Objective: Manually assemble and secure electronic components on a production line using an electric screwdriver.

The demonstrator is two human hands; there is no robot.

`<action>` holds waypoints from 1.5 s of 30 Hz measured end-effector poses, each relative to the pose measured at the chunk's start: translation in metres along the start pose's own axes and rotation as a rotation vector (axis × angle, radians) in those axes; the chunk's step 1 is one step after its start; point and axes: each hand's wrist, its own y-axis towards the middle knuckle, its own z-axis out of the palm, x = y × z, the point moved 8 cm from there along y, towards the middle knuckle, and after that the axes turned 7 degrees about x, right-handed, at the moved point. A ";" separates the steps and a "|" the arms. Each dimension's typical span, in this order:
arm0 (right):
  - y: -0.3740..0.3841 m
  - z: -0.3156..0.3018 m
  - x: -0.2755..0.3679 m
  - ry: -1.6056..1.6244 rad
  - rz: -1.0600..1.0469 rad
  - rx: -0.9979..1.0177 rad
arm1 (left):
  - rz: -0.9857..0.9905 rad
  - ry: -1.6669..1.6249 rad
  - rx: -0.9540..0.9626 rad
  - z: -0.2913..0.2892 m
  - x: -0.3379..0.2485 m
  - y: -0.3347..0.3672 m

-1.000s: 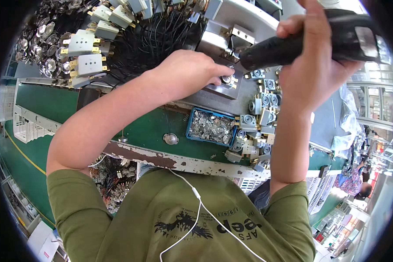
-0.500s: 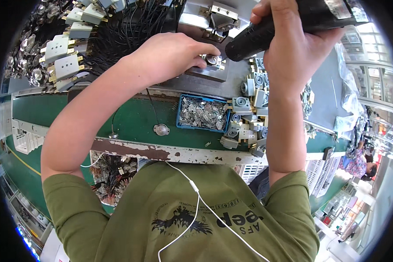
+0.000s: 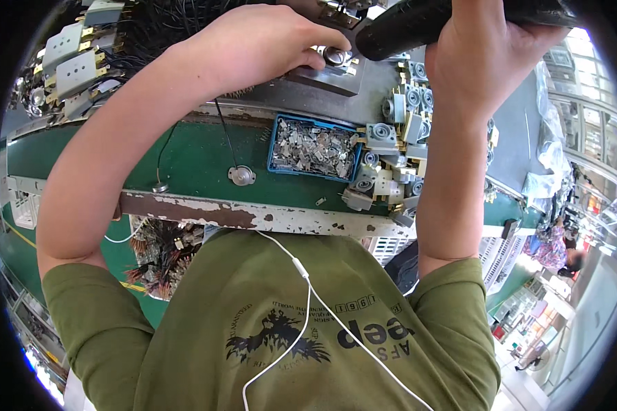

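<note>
My left hand (image 3: 271, 42) is stretched over the bench with thumb and forefinger pinched on a small round metal part (image 3: 335, 56), which sits with brassy tabs beside it on top of a dark metal block (image 3: 336, 81). My right hand (image 3: 476, 65) is wrapped round a thick black tool (image 3: 408, 29), whose blunt end lies just beside my left fingertips, to the right of the part (the upper edge of the view cuts off some of the tool, so I cannot tell what all my right fingers are doing). Nearer my body, a blue tray (image 3: 312, 176) full of small silvery metal pieces (image 3: 312, 147) stands on the green surface (image 3: 199, 161). A pile of grey housings (image 3: 380, 135) with round fittings crowds the tray's right side, by my right forearm. To the tray's left lies a round metal disc (image 3: 241, 175) with a black lead, and farther left, near my left forearm, a second disc (image 3: 160, 187) sits close to the peeling white and brown edge (image 3: 308, 220). Beyond that forearm, pale housings (image 3: 79, 73) with brassy tabs lie beside a heap of black wires (image 3: 154, 31).
</note>
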 end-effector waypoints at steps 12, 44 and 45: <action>0.001 0.016 0.008 -0.024 -0.162 0.193 | 0.035 0.041 0.153 -0.008 -0.007 -0.004; 0.028 -0.005 0.006 0.075 -0.056 -0.200 | 0.272 -0.038 0.138 0.056 -0.078 -0.049; 0.028 -0.002 0.007 0.099 -0.035 -0.209 | 0.269 -0.035 0.133 0.056 -0.076 -0.049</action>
